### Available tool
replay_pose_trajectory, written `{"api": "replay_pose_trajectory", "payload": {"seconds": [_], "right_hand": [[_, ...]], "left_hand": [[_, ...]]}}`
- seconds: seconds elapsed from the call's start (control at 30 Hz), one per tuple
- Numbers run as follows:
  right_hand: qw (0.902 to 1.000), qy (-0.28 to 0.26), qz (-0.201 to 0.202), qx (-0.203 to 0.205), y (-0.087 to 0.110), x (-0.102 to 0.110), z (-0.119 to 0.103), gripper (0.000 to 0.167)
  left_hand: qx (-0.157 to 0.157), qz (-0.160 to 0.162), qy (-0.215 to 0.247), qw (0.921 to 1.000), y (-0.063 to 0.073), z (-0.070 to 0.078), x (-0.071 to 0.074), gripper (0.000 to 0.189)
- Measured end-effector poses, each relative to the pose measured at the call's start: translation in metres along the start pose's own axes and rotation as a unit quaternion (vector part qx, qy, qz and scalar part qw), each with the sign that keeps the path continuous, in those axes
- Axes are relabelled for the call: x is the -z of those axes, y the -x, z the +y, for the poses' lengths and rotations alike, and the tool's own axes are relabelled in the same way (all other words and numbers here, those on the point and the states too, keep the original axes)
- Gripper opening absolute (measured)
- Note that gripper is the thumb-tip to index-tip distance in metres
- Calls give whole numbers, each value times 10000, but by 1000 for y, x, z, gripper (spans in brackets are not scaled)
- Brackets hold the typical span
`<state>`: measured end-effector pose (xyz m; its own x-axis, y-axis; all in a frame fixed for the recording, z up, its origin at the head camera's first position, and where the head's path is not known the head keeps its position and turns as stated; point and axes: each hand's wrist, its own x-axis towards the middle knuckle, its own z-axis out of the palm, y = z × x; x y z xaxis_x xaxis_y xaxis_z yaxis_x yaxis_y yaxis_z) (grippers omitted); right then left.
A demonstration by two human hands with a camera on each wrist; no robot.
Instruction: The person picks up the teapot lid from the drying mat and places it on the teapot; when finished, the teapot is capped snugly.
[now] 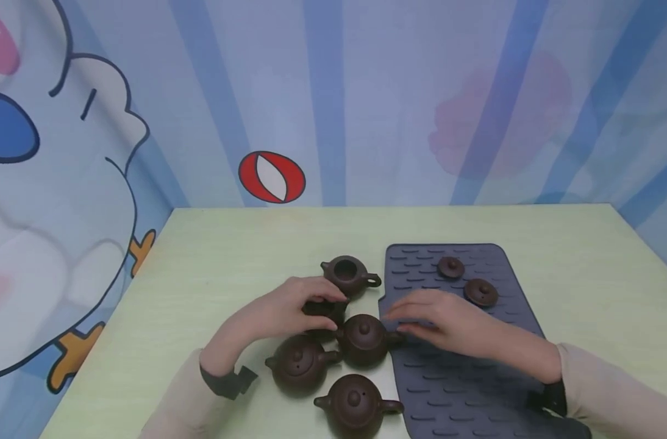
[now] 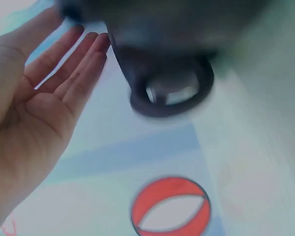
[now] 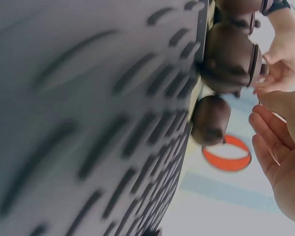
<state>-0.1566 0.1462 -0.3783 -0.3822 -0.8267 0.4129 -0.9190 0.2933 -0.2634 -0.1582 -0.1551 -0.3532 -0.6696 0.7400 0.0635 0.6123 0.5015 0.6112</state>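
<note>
My left hand (image 1: 300, 308) arches over a dark brown teapot (image 1: 325, 311), which it partly hides; in the left wrist view its fingers are fairly straight. A blurred dark teapot with a ring handle (image 2: 172, 110) looms close there. My right hand (image 1: 438, 317) hovers by the handle of a lidded teapot (image 1: 363, 342), thumb and fingers extended, holding nothing. Two more lidded teapots stand nearer: one on the left (image 1: 299, 366) and one at the front (image 1: 355, 402). Behind the left hand sits a teapot without a lid (image 1: 361, 280).
On the right lies a dark grey ridged mat (image 1: 449, 390). Two loose teapot lids rest near its far end, a smaller-looking lid (image 1: 451, 268) and a nearer lid (image 1: 480, 292). A printed backdrop (image 1: 366, 103) rises behind the pale green table (image 1: 224, 244).
</note>
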Motion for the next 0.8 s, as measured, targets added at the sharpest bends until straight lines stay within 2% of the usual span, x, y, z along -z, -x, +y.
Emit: {"api": "replay_pose_trajectory", "payload": {"seconds": [0.17,0.27,0.37,0.63,0.8], "right_hand": [[9992,306,154,-224,15,7,11,40],[9981,448,194,-371,24,11,17,41],[9966,562,202,-572,31,16,22,38],[9900,828,240,-1114,49,29,36,35],[9844,1019,306,-1403,58,37,41,35]], "left_hand": [[454,228,507,9974,9,-23,13,44],[546,323,558,9964,12,-33,15,48],[504,349,490,9969,13,-38,15,51],[851,-65,439,9954,13,-45,14,69],[747,-266,346,9962,12,-49,11,68]]}}
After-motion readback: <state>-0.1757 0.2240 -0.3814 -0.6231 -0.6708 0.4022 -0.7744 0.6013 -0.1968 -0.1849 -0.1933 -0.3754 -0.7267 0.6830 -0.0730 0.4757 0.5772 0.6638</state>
